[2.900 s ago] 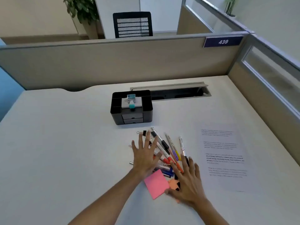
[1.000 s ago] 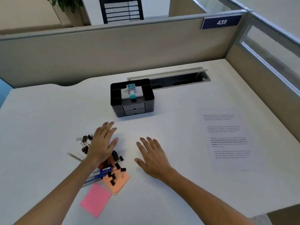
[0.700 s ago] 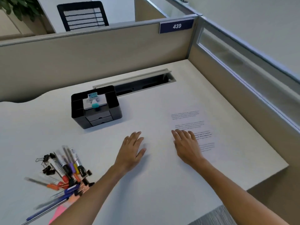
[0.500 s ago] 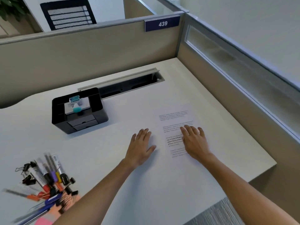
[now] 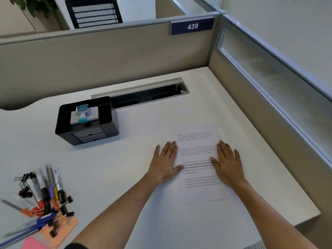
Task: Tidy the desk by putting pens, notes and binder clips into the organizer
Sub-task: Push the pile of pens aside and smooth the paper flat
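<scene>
The pens (image 5: 45, 189) are heaped at the near left of the worktop (image 5: 125, 177), fanned across each other, with black binder clips (image 5: 24, 178) scattered among and beside them. An orange note (image 5: 62, 229) lies under the near end of the heap with several clips on it, and a pink note (image 5: 33, 243) is cut off by the bottom edge of the view. The black organizer (image 5: 86, 121) stands well apart from this heap, farther back on the worktop, with 2 small drawers in its front face and a teal-capped item (image 5: 83, 120) resting on its grey centre block; the side compartments are seen only as dark openings.

Neither hand is near the heap. The left hand (image 5: 165, 165) is laid flat, palm down, fingers straight and close together, on the left edge of a printed sheet of paper (image 5: 197, 155); the thumb is spread onto the text. The right hand (image 5: 228, 163) is pressed flat in the same way on the right part of the sheet, fingers extended. Nothing is gripped by either hand; both are fully released and only touch the paper.

Behind the organizer an open cable slot (image 5: 143, 95) is set into the worktop. A beige partition (image 5: 107, 56) bears a blue plate (image 5: 192, 26) marked 439.
</scene>
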